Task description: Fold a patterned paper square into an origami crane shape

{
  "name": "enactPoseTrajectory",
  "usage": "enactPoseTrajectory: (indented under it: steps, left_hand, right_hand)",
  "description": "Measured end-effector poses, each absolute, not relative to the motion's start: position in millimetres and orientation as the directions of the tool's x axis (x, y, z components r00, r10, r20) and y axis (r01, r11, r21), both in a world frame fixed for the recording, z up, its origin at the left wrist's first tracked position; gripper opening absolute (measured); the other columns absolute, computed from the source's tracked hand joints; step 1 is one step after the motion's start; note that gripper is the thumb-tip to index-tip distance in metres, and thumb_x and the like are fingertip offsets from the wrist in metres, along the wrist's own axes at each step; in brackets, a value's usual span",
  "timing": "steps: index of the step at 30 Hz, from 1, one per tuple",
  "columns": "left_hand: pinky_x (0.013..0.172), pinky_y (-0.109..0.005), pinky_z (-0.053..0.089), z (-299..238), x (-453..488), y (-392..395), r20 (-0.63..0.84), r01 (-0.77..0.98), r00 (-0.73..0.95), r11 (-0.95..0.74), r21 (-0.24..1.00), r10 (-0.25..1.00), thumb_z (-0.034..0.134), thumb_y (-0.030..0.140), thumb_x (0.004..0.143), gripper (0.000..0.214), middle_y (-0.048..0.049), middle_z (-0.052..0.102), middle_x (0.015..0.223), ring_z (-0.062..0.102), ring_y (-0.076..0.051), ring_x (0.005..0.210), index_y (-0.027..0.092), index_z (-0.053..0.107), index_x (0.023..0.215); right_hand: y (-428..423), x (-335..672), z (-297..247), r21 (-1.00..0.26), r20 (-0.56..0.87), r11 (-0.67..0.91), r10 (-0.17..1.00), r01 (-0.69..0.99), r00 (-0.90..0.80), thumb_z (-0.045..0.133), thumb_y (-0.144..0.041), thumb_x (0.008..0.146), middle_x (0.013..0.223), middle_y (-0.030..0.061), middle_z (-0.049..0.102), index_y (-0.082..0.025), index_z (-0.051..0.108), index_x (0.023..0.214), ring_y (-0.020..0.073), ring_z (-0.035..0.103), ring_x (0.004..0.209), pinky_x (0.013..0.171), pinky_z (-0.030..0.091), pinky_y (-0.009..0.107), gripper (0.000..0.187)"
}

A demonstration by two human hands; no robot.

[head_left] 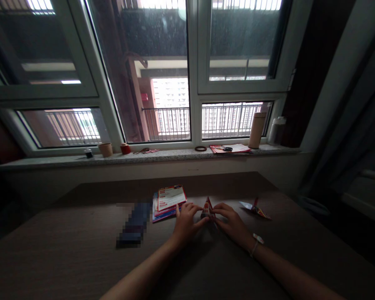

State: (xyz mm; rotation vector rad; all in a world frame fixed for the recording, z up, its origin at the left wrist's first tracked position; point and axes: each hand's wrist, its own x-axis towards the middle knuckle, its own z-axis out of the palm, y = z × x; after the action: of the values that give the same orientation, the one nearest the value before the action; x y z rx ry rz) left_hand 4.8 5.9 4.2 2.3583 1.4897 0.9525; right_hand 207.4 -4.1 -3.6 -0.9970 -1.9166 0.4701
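A small folded paper [207, 206], red and white with a pointed top, stands on the brown table between my hands. My left hand [187, 218] pinches its left side, thumb low and fingers bent above. On the other side my right hand [230, 221] grips the paper's right edge between thumb and fingers. A bracelet circles the right wrist. To the right lies another folded paper piece [255, 209], with pale wings and a red tip. Just beyond my left hand is a stack of printed sheets [171, 197] with red borders.
A pixelated dark object [134, 225] lies left of the stack. Along the windowsill [171, 155] are a brown cup [105, 150], a red spool-like item [125, 148], a dark ring [200, 148], papers with scissors [227, 148], a tan flask [257, 131] and a pale bottle [277, 131].
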Motion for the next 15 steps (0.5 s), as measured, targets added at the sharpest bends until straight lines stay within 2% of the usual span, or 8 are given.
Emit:
enactPoseTrajectory:
  steps: [7,15]
  left_hand:
    - [0.109,-0.058,0.021,5.4,5.0,5.0,0.398,0.745,0.287,-0.464,0.479,0.872,0.069,0.050,0.076,0.038,-0.0047,0.065,0.115,0.048,-0.030,0.118,0.027,0.066,0.106]
    - [0.112,-0.063,0.003,1.4,5.2,6.9,0.333,0.715,0.309,-0.449,0.536,0.891,0.065,0.044,0.080,0.038,-0.0068,0.063,0.122,0.049,-0.029,0.121,0.026,0.061,0.114]
  right_hand:
    - [-4.7,205.8,-2.7,-0.684,0.519,0.613,0.790,0.395,-0.327,0.059,-0.030,0.088,0.101,0.0050,0.063,-0.025,0.068,0.108,0.0195,0.058,0.099,0.091,0.046,0.034,0.022]
    - [-7.2,205.3,-0.6,-0.676,0.507,0.623,0.781,0.393,-0.364,0.051,-0.027,0.093,0.105,0.0054,0.064,-0.027,0.067,0.112,0.0190,0.058,0.103,0.094,0.045,0.034,0.025]
